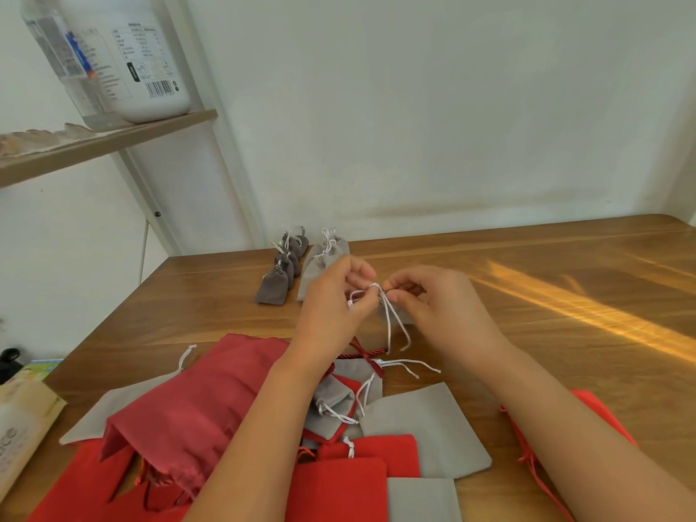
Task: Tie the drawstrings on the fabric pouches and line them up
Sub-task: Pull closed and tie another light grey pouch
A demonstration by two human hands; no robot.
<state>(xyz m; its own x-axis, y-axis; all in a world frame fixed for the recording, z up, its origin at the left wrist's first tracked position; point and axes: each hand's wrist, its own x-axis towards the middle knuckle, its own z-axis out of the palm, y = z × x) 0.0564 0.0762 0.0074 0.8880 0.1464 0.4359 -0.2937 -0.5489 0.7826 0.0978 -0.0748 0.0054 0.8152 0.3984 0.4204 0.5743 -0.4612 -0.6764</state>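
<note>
Over the middle of the bench (565, 352), the left grip (331, 301) and the right grip (433, 307) each pinched the white drawstring (381, 295) of a small pale grey pouch (395, 315), which was mostly hidden behind the fingers, with its loose cord ends hanging down between the two hands. Toward the bench's far left corner stood two short rows with knotted cords, dark grey pouches (277, 282) just beside light grey pouches (320, 263). Along the near edge lay a heap of red and grey pouches (196, 401), overlapping one another, several with cords trailing loose.
</note>
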